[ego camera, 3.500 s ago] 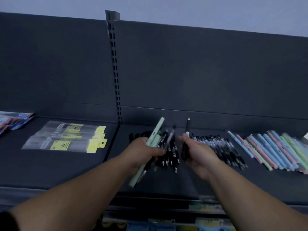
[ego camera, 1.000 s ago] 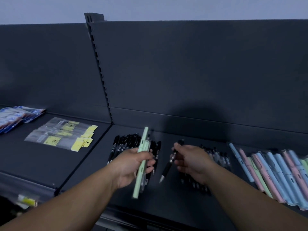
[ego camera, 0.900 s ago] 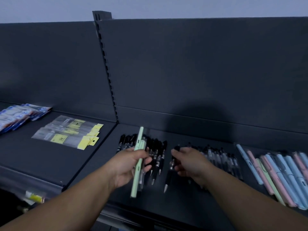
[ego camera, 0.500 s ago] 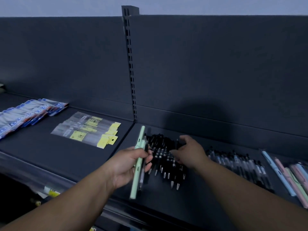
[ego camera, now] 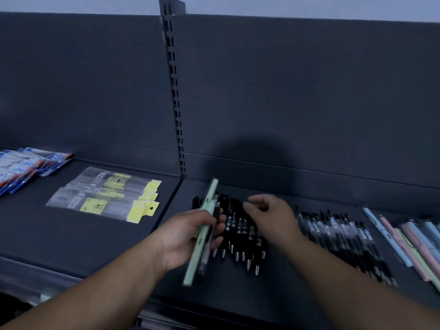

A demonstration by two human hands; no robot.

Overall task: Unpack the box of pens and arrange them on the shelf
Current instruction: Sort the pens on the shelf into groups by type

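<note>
On the shelf [ego camera: 238, 289], right bay, black pens [ego camera: 240, 227] lie in a row near pastel pens [ego camera: 404, 239]; packets [ego camera: 104, 198] fill the left bay. The left hand [ego camera: 183, 236] grips a mint-green pen [ego camera: 202, 232] and a darker one; the right hand [ego camera: 273, 217] hovers over the black pens, loosely curled and empty.

Shop: slotted display shelf [ego camera: 100, 236], packaged stationery [ego camera: 104, 196].

The right hand [ego camera: 273, 220] set the single pen it had held down among the row of black plastic pens [ego camera: 240, 231] on the dark shelf [ego camera: 238, 289], then lifted away empty.
</note>
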